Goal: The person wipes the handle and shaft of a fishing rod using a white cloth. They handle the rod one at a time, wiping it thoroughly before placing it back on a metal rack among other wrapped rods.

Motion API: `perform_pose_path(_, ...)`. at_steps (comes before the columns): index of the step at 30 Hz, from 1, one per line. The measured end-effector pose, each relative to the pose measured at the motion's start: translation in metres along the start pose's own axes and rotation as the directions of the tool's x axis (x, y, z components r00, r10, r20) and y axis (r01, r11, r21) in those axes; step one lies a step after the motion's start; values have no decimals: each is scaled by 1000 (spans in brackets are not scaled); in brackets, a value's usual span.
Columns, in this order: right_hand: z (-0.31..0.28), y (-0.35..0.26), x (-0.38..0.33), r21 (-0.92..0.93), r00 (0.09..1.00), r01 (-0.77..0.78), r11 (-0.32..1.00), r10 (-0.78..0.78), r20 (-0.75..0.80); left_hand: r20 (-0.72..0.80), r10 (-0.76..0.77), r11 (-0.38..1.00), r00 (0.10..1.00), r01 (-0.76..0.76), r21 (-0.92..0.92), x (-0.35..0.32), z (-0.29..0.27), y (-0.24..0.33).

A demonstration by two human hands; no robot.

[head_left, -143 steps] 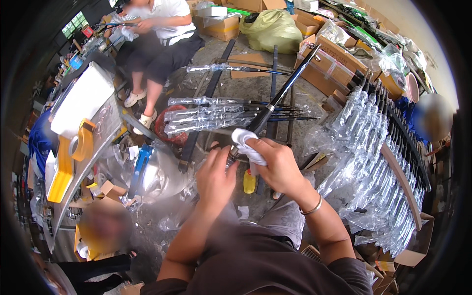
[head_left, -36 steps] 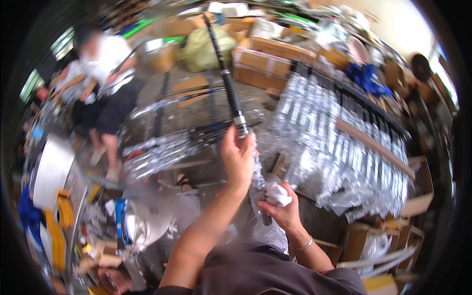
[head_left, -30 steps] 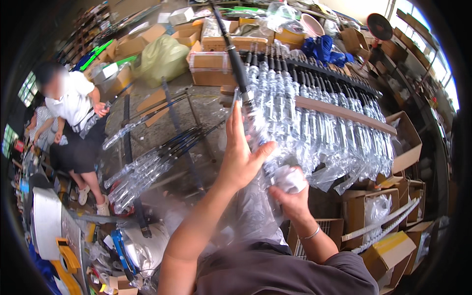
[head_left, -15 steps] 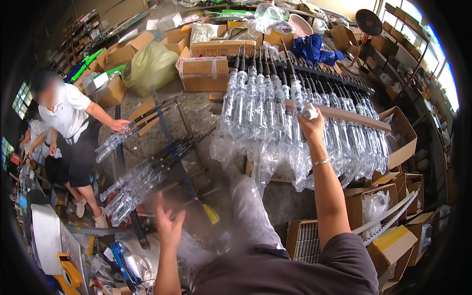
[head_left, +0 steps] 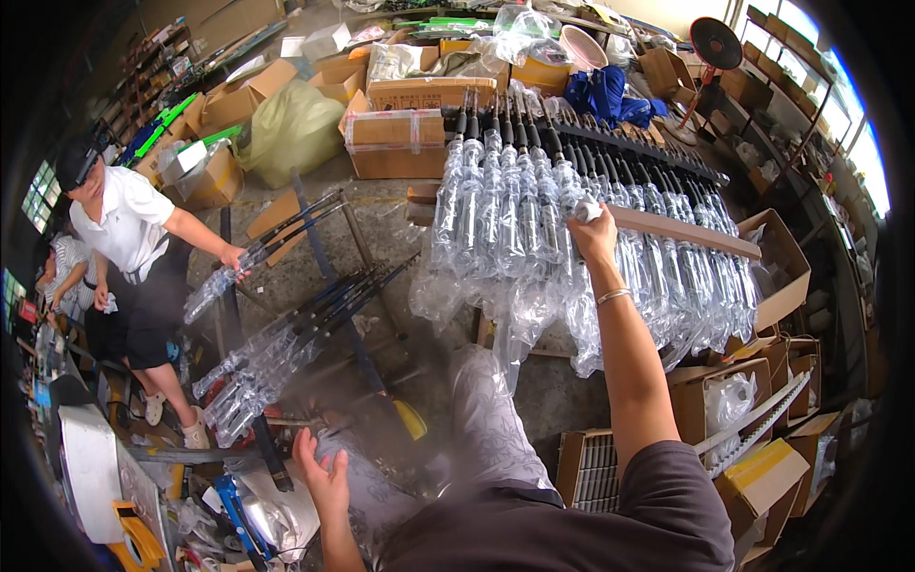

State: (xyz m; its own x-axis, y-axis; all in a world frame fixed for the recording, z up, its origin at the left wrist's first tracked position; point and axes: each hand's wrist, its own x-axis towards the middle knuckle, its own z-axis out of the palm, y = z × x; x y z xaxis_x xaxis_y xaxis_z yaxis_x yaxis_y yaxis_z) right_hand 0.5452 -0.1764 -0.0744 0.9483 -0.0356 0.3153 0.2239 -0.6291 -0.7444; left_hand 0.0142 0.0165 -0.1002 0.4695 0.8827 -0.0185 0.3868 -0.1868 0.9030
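Bagged rods [head_left: 515, 200] and rod bundle [head_left: 267, 367] flank floor gap [head_left: 429, 345]

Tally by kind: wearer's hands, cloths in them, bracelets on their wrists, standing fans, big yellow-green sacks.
Hands: 2 (left hand, right hand)
White cloth: 1
Bracelet: 1
Standing fan: 1
Yellow-green sack: 1
Total: 6

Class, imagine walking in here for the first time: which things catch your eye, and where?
First comes the long row of plastic-wrapped rods, right of centre, with the right hand at it, holding a white cloth. Next, the bulging yellow-green sack stands out at upper left. A round, dark-faced fan rises at upper right.
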Motion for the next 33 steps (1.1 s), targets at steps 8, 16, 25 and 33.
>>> perform_pose_path(8,4,3,0,94,999,-13,995,10,36,26,0,1000,1000,1,-25,1,5,-6)
perform_pose_path(16,-7,0,-1,66,999,23,998,-25,29,38,-24,1000,999,24,-10,-5,11,-5)
perform_pose_path(25,30,62,56,-114,917,383,917,-361,170,20,7,1000,1000,-7,16,-11,15,0)
perform_pose_path(33,-20,30,33,123,919,127,984,-163,358,-87,259,965,962,-253,73,-15,42,-22)
